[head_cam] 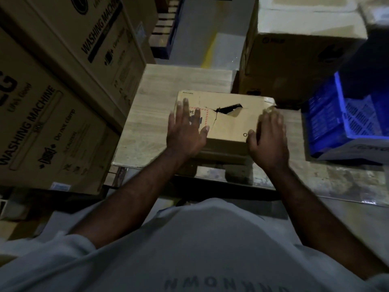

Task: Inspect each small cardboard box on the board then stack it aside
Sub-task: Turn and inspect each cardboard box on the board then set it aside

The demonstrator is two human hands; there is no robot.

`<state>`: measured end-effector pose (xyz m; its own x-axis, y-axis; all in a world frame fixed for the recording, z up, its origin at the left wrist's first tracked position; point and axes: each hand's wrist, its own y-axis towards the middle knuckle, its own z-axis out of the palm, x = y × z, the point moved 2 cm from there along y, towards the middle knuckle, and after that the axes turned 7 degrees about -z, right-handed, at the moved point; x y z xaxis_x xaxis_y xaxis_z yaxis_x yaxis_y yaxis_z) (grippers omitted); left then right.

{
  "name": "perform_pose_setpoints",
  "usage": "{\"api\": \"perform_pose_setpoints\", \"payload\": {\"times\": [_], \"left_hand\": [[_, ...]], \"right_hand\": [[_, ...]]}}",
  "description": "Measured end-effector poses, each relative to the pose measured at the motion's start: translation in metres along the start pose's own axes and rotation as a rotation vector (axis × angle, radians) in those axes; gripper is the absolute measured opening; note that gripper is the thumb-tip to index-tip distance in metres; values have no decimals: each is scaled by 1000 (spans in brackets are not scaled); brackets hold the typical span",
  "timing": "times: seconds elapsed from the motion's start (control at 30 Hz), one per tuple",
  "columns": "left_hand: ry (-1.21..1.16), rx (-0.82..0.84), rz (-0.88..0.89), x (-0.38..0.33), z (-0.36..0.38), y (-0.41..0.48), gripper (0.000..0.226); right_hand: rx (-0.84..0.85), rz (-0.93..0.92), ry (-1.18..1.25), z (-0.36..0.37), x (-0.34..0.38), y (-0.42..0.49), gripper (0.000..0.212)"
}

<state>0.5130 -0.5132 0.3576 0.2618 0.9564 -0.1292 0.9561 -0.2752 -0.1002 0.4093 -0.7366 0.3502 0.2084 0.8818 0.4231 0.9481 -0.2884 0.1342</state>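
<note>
A small brown cardboard box [229,123] lies flat on the pale wooden board [147,114], with a torn black hole in its top and a red-bordered label at its left. My left hand [186,129] rests flat on the box's left part, fingers spread and straight over the label. My right hand [268,138] lies against the box's right edge, fingers straight and together, thumb on the top face. A second box edge shows under the near side of the top one.
Tall washing-machine cartons [54,98] stand close on the left. A large brown carton [294,66] stands behind right of the board. A blue plastic crate [336,123] sits at the right. Grey floor runs along the near side.
</note>
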Motion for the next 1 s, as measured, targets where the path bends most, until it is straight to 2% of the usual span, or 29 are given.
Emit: {"api": "perform_pose_setpoints", "payload": {"times": [0.1, 0.3, 0.83, 1.0], "left_hand": [[5, 19, 99, -4, 5, 2, 66], [32, -1, 100, -3, 8, 1, 69], [15, 47, 87, -5, 5, 1, 63], [20, 89, 108, 0, -8, 21, 77]], "right_hand": [[57, -115, -157, 1, 14, 4, 66], [83, -126, -272, 5, 14, 3, 68], [160, -83, -318, 1, 23, 8, 68], [166, -117, -322, -10, 20, 29, 75]]}}
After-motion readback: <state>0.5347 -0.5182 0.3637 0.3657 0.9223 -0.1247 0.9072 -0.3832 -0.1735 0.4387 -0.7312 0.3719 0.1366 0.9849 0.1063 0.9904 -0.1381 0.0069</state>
